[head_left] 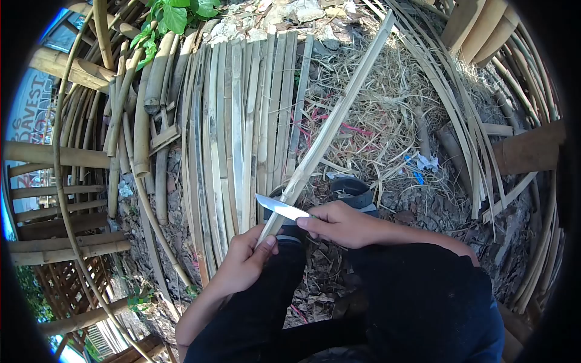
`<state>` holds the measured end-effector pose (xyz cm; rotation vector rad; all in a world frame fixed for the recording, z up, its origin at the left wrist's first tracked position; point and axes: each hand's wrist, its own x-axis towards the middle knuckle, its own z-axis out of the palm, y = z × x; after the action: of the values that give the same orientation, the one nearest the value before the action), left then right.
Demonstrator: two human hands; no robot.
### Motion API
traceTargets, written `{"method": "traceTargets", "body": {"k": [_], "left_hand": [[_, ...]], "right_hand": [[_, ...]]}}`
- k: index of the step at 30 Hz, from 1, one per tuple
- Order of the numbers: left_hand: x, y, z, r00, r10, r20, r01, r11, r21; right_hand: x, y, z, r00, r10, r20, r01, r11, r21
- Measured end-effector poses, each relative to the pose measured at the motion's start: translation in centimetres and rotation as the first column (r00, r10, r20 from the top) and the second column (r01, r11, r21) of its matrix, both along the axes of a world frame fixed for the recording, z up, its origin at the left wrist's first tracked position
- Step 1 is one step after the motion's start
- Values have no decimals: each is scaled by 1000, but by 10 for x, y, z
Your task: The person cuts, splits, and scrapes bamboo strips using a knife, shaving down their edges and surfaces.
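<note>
- The left hand (pixel 245 257) gripped the near end of a split bamboo strip (pixel 330 130), its thumb pressed along the top.
- That strip slanted from the left hand toward the far right, over the ground, its far end reaching the edge of the fibre pile.
- The right hand (pixel 333 224) was closed around the handle of a knife (pixel 284 207); the fingers hid most of that handle.
- The blade pointed left and crossed the strip just beyond the left hand; whether its edge had bitten into the bamboo could not be told.
- To the left of the held strip, a row of bamboo slats (pixel 242 121) lay side by side, running from near to far.
- To its right spread a tangled pile of bamboo shavings (pixel 357 78), with pinkish-red string (pixel 357 128) among them.
- Right of the pile lay a bundle of long thin strips (pixel 445 91); near its left side were a crumpled white scrap (pixel 427 162) and a blue scrap (pixel 417 175).
- Dark trousers (pixel 417 296) covered the person's legs at the near side, and a dark shoe (pixel 351 190) showed beyond the right hand.
- Green leaves (pixel 175 18) hung at the far left, above bamboo poles (pixel 158 72).
</note>
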<state>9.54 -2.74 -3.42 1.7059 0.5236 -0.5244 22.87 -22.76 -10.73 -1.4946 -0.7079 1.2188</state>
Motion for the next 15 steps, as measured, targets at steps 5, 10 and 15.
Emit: {"method": "traceTargets", "body": {"k": [5, 10, 15], "left_hand": [[1, -7, -4, 988, -135, 70, 124, 981, 147], [-1, -10, -5, 984, -153, 96, 133, 973, 189], [-3, -7, -7, 994, -93, 65, 84, 989, 122]], "right_hand": [[-3, 9, 3, 990, -3, 142, -16, 991, 131], [-3, 4, 1, 813, -93, 575, 29, 992, 119], [-1, 2, -7, 840, -203, 504, 154, 978, 138]]}}
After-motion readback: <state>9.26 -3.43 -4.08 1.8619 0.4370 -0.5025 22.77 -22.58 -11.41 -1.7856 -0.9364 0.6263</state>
